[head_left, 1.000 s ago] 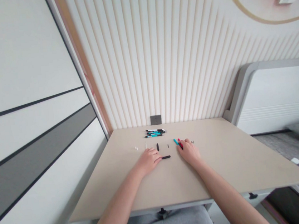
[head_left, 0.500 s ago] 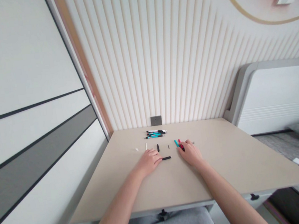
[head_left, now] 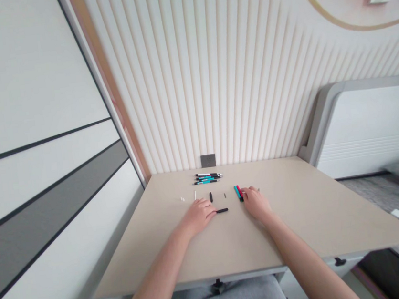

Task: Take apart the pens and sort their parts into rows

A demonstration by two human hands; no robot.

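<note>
My left hand (head_left: 200, 213) is closed on one end of a black pen barrel (head_left: 222, 210), which points right just above the tabletop or on it; I cannot tell which. My right hand (head_left: 256, 204) has its fingers drawn together beside a red pen barrel (head_left: 239, 190). A teal pen barrel (head_left: 237, 192) lies against the red one, both with dark lower ends. What the right fingertips hold, if anything, is too small to make out. Between the hands lie a short black pen piece (head_left: 211, 196) and a tiny dark spring-like part (head_left: 225, 195).
Several teal, white and black pens (head_left: 207, 178) lie in a group at the back of the desk (head_left: 312, 223). A thin white stick (head_left: 195, 195) and small white bits (head_left: 182, 199) lie to the left. Behind is a ribbed wall with a dark socket (head_left: 208, 161).
My right hand has shifted slightly right, uncovering more of the red and teal barrels, which now lie closer together. My left hand and its black barrel have stayed in place.
</note>
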